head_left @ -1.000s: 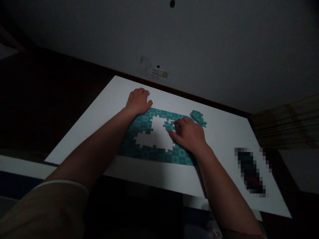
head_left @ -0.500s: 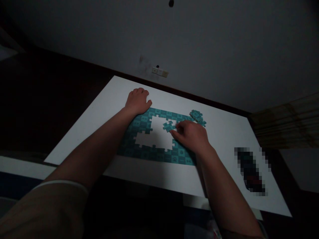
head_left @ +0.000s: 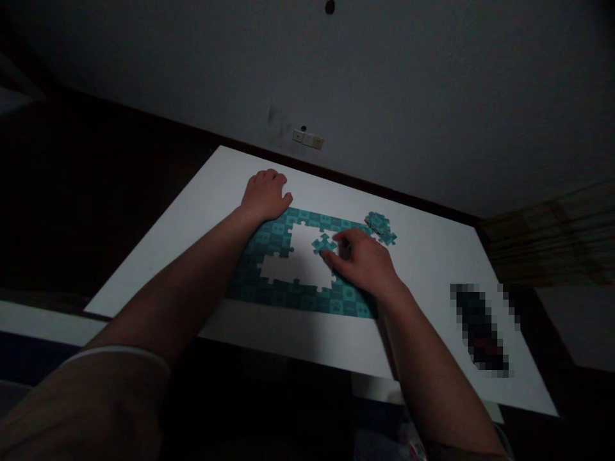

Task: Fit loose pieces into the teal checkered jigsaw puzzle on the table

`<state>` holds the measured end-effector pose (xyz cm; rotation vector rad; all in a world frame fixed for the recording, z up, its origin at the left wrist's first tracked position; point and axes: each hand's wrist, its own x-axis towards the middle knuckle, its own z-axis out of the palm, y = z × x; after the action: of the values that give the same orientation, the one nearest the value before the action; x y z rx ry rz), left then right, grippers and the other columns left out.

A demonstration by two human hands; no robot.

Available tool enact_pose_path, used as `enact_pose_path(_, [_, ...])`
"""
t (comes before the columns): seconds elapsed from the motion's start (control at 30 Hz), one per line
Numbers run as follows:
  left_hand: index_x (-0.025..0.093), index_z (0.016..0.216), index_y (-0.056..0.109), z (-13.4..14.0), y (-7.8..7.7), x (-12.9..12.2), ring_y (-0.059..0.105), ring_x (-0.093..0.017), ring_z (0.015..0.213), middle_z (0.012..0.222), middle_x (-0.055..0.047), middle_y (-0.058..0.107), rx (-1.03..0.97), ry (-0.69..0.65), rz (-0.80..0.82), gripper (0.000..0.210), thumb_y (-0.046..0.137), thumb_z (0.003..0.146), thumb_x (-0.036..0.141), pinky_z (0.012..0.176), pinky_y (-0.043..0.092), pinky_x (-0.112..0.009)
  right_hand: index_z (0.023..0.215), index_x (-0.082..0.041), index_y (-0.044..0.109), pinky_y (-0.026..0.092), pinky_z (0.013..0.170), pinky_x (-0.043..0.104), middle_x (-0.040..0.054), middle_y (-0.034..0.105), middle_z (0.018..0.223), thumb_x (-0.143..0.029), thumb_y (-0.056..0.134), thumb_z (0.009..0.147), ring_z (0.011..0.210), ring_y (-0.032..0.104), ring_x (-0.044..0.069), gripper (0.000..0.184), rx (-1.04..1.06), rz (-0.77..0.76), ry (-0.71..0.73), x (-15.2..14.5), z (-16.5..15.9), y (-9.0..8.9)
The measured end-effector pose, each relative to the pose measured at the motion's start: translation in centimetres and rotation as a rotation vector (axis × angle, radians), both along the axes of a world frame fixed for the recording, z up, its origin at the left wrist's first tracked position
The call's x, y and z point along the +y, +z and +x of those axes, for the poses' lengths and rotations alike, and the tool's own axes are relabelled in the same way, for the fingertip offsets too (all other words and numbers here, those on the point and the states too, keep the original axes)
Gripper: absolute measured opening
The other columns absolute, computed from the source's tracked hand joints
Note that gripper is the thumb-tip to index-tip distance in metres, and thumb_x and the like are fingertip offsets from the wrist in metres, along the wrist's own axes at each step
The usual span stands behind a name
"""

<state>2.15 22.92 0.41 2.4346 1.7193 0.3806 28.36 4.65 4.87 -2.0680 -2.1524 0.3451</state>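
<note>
Dimly lit, the room gives me a white worktop [head_left: 192,211] set against a grey wall [head_left: 432,96], with a small pale socket plate [head_left: 308,139] on that wall just beyond the worktop's far edge and dark floor to the left of the worktop. On the worktop lies a teal puzzle frame [head_left: 288,296], its border joined and its middle a bare white gap. My left hand [head_left: 265,194] rests flat and open on the far left corner of the puzzle frame, palm down, holding nothing. My right hand [head_left: 362,259] lies over the right side of the puzzle frame, fingers bent, with thumb and forefinger touching a loose teal piece [head_left: 323,244] that sits inside the gap, near the frame's far right inner corner; whether the piece is pinched or only pressed flat I cannot tell. Just beyond the puzzle frame's far right corner is a small heap of spare pieces [head_left: 380,226], close to my right hand's knuckles but apart from them. Well to the right of the puzzle frame a dark, blurred-out object [head_left: 480,328] lies on the worktop. My right forearm [head_left: 427,378] crosses the frame's near right corner and hides it; my left forearm [head_left: 192,288] covers part of its left side.
</note>
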Motion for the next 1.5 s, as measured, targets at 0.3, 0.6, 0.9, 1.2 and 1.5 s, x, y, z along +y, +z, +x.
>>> enact_pose_path(0.3, [0.016, 0.171, 0.080, -0.1, -0.1, 0.0, 0.066, -0.049, 0.168, 0.178, -0.025, 0.074, 0.005, -0.003, 0.018, 0.053, 0.066, 0.125, 0.039, 0.145, 0.054, -0.063, 0.145, -0.030, 0.088, 0.072, 0.105, 0.050, 0.0156, 0.089, 0.145, -0.042, 0.086, 0.110, 0.131, 0.089, 0.039, 0.036, 0.078, -0.033, 0.132, -0.3, 0.1, -0.5])
enact_pose_path(0.6, [0.021, 0.172, 0.080, -0.2, -0.3, 0.2, 0.065, -0.050, 0.168, 0.177, -0.022, 0.075, -0.019, 0.002, 0.010, 0.052, 0.068, 0.124, 0.040, 0.145, 0.053, -0.066, 0.143, -0.029, 0.088, 0.064, 0.135, 0.056, 0.0157, 0.088, 0.154, -0.027, 0.082, 0.107, 0.152, 0.081, 0.040, 0.037, 0.135, 0.003, 0.234, -0.4, -1.5, -0.7])
enact_pose_path(0.9, [0.015, 0.172, 0.079, 0.0, -0.2, 0.1, 0.063, -0.051, 0.171, 0.180, -0.025, 0.072, -0.002, 0.008, -0.002, 0.054, 0.067, 0.124, 0.038, 0.147, 0.052, -0.064, 0.164, -0.025, 0.084, 0.058, 0.144, 0.073, 0.0225, 0.078, 0.177, -0.045, 0.092, 0.111, 0.165, 0.070, 0.052, 0.057, 0.108, 0.136, 0.211, -0.3, -2.6, -3.3])
enact_pose_path(1.2, [0.015, 0.171, 0.080, 0.0, -0.4, 0.3, 0.066, -0.049, 0.168, 0.179, -0.025, 0.074, 0.027, 0.003, 0.030, 0.052, 0.067, 0.126, 0.038, 0.145, 0.054, -0.063, 0.152, -0.031, 0.082, 0.058, 0.137, 0.081, 0.0221, 0.083, 0.164, -0.032, 0.095, 0.098, 0.157, 0.074, 0.054, 0.056, 0.366, 0.156, 0.285, 0.0, -2.7, -4.8])
enact_pose_path(1.5, [0.014, 0.173, 0.077, -0.1, -0.6, 0.3, 0.063, -0.050, 0.172, 0.182, -0.025, 0.071, 0.002, 0.000, 0.009, 0.054, 0.066, 0.127, 0.039, 0.148, 0.050, -0.062, 0.139, -0.039, 0.087, 0.073, 0.109, 0.069, 0.0114, 0.094, 0.134, -0.028, 0.090, 0.103, 0.120, 0.088, 0.044, 0.038, 0.547, 0.187, 0.340, 0.5, -2.5, -3.9])
